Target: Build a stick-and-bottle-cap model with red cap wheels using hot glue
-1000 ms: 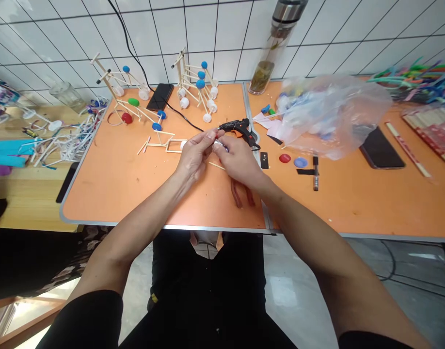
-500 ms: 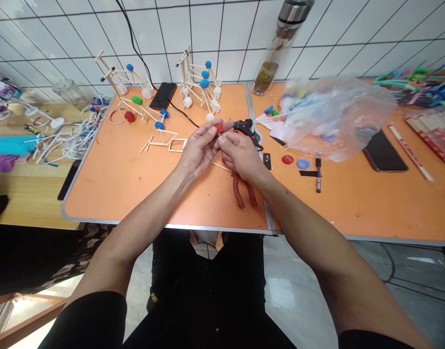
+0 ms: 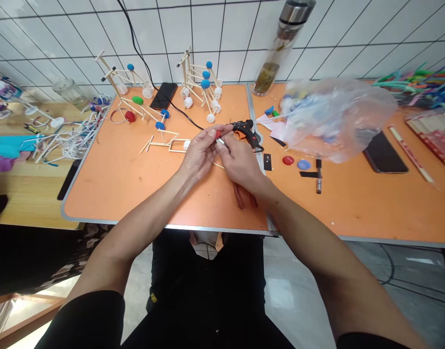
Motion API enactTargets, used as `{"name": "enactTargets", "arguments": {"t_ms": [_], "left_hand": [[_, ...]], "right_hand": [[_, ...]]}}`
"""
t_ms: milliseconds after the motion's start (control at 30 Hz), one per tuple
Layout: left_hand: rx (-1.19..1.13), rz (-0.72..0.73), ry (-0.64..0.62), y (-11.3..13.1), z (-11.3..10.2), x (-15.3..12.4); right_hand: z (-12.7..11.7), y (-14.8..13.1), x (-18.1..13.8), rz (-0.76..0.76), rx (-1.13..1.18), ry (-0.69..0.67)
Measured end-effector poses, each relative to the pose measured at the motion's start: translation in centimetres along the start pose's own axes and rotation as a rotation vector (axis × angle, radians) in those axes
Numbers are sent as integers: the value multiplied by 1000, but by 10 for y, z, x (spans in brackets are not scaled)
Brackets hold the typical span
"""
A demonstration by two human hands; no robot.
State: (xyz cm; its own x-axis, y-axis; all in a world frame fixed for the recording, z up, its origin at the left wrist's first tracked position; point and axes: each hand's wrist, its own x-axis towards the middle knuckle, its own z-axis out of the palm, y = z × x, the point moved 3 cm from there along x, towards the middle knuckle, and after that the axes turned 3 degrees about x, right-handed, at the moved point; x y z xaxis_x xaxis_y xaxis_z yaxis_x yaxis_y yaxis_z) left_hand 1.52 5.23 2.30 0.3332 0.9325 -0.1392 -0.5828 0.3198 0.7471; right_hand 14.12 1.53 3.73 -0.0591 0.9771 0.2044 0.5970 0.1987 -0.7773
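Both of my hands meet above the middle of the orange table, fingertips almost touching. My left hand (image 3: 198, 154) pinches a small red piece (image 3: 218, 134), mostly covered by the fingers. In my right hand (image 3: 240, 157), closed beside it, a small silvery-white piece (image 3: 220, 141) shows at the thumb; its kind cannot be made out. Beneath the right hand lie red-handled pliers (image 3: 238, 196), their head hidden. A black and orange glue gun (image 3: 246, 130) rests just behind the right hand. To the left is a flat wooden stick frame (image 3: 167, 144).
Two stick models (image 3: 204, 83) with coloured round pieces stand at the back, near a phone (image 3: 163, 96). A tall tea bottle (image 3: 269, 68) leans in view by the wall. At right are a plastic bag (image 3: 339, 121), red and blue discs (image 3: 288, 160), a marker (image 3: 319, 179) and another phone (image 3: 385, 154).
The red piece has turned and sits lower between the fingers, and a silvery-white piece now shows by my right thumb. My right hand has shifted slightly, covering more of the pliers.
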Motion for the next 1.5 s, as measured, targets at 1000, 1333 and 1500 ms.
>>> {"name": "enactTargets", "arguments": {"t_ms": [1000,1333,1500], "left_hand": [[70,86,-69,5,6,-6],[28,0,78,3,-3,0],[16,4,88,2,-4,1]], "right_hand": [[1,4,5,227,1014,-416],[0,1,1,-16,-300,34],[2,-2,0,-23,-92,15]]}}
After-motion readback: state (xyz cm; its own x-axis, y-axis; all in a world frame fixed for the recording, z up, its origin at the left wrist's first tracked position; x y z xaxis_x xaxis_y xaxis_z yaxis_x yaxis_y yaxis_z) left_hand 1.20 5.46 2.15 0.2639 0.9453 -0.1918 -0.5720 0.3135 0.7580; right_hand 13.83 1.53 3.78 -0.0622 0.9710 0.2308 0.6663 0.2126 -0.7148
